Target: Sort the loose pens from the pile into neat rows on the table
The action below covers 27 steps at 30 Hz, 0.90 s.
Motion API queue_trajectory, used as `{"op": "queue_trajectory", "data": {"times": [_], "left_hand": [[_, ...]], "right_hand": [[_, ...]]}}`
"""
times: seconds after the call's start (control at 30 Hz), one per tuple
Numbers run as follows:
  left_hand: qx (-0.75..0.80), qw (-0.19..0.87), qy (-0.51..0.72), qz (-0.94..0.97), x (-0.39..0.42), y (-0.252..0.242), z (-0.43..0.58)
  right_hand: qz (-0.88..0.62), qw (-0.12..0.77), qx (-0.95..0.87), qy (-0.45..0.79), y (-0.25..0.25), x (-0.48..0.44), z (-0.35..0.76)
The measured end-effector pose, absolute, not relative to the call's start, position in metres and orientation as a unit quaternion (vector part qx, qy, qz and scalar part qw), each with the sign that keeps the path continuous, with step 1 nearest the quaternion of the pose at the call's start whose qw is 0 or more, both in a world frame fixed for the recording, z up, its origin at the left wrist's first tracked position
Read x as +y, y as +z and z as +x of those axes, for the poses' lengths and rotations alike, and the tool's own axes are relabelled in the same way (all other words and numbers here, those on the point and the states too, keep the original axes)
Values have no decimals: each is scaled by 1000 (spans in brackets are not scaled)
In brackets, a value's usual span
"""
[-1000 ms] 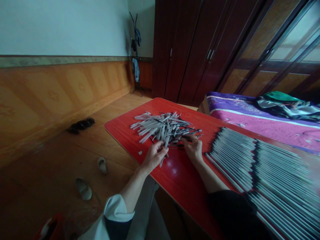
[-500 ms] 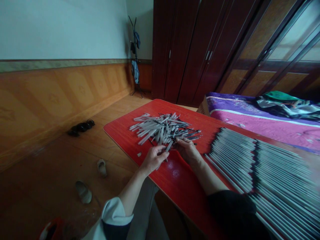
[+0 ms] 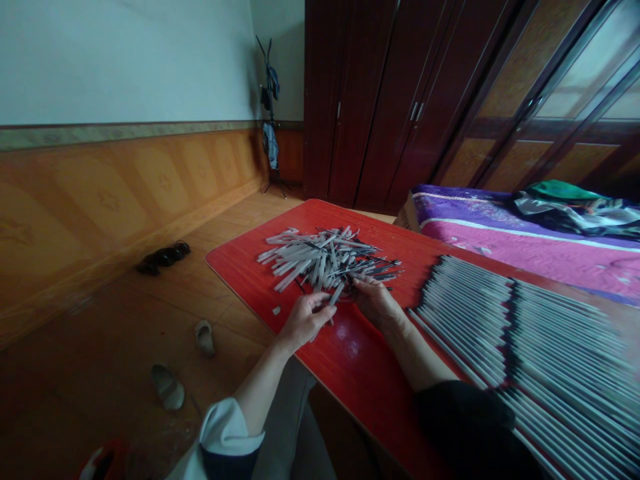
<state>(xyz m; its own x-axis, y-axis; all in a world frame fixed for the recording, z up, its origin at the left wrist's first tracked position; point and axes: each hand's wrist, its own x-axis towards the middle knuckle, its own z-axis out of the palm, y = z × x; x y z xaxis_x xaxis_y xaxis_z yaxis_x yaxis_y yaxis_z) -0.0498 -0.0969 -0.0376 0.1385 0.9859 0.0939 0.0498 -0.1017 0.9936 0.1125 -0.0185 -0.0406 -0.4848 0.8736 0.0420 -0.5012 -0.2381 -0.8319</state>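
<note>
Over the near side of the pile, my left hand [image 3: 306,321] is closed, pinching a flat, pale, translucent strip [image 3: 337,293] between thumb and fingers. The strip slants up and right toward my right hand [image 3: 376,300]. That hand is closed too, its fingertips at a small dark piece close to the strip's upper end; what it grips is too small to make out. Just beyond both hands lies a loose pile of similar pale strips [image 3: 295,257] mixed with thin dark sticks [image 3: 383,270].
On the right of the red table [image 3: 345,373], long pale rods with dark ends [image 3: 465,320] lie in neat parallel rows. A white scrap [image 3: 277,311] lies near the left edge. Beyond are a bed [image 3: 500,240] and a wardrobe [image 3: 370,100]; shoes [image 3: 169,387] rest on the floor.
Both hands keep nearly the same hold and place. The strip in my left hand has shifted very slightly down and left, along with a slight shift of the whole view.
</note>
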Motion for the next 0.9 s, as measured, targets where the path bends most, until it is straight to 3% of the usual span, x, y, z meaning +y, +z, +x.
{"op": "queue_trajectory", "data": {"times": [0.9], "left_hand": [[461,462,450,610,-99,-33,-50]], "right_hand": [[-297,468,-428,714,-35,-22,114]]}}
